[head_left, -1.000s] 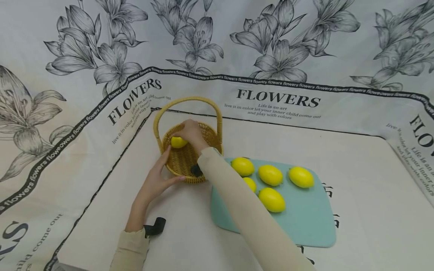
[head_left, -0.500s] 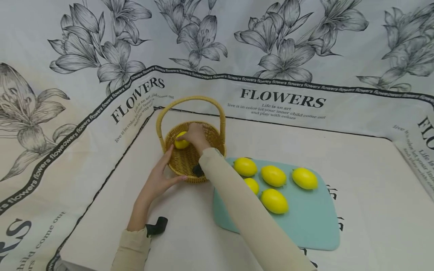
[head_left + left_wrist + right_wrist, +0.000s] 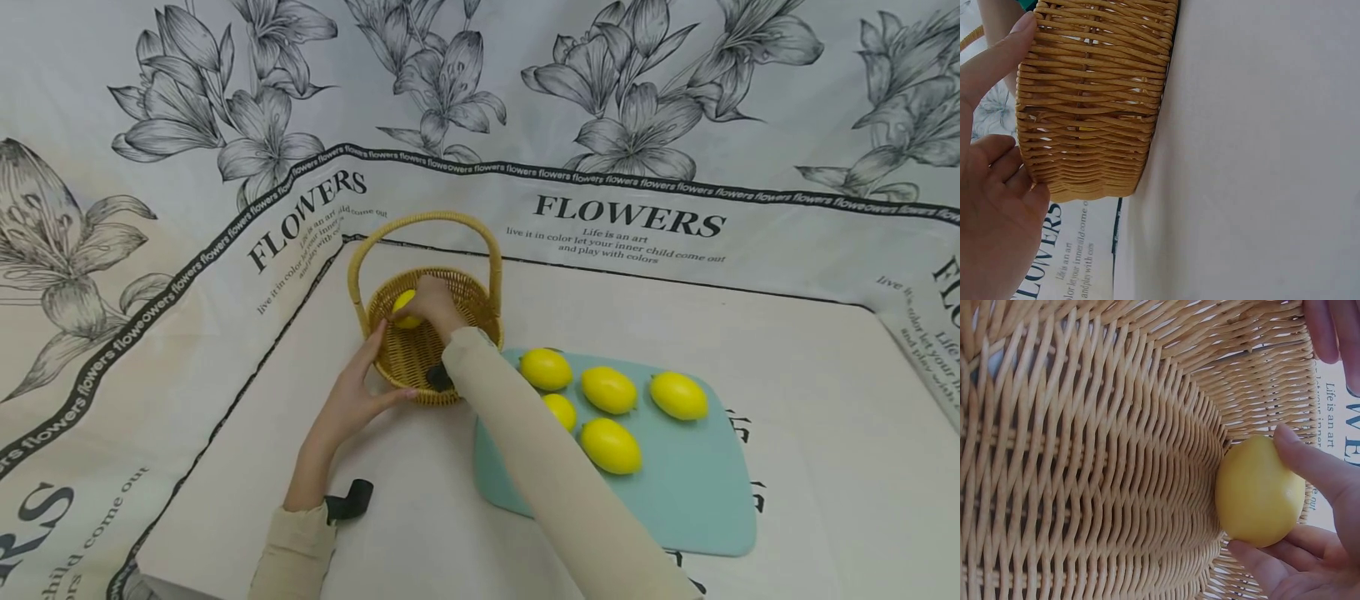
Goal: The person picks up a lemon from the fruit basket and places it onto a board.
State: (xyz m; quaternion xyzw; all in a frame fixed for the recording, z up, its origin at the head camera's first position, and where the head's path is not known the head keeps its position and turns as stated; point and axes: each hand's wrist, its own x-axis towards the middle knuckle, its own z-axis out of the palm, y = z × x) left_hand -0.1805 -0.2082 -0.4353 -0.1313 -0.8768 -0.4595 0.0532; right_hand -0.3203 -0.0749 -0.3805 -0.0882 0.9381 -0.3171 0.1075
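A woven wicker basket [image 3: 411, 358] with a tall hoop handle stands on the printed cloth. My right hand [image 3: 430, 303] reaches inside it and holds a yellow lemon [image 3: 406, 305] against the far-left wall; in the right wrist view the fingers [image 3: 1310, 464] curl round the lemon [image 3: 1257, 492]. My left hand [image 3: 351, 398] rests against the basket's near-left outer wall [image 3: 1094, 100], thumb and fingers straight along the weave.
A light blue mat [image 3: 675, 492] lies right of the basket with several more lemons [image 3: 610, 389] on it. Flower-printed cloth walls rise behind and to the left [image 3: 300, 208]. A black strap [image 3: 348, 502] shows at my left wrist.
My right hand has lowered the lemon slightly deeper into the basket. The left hand stays on the basket's side.
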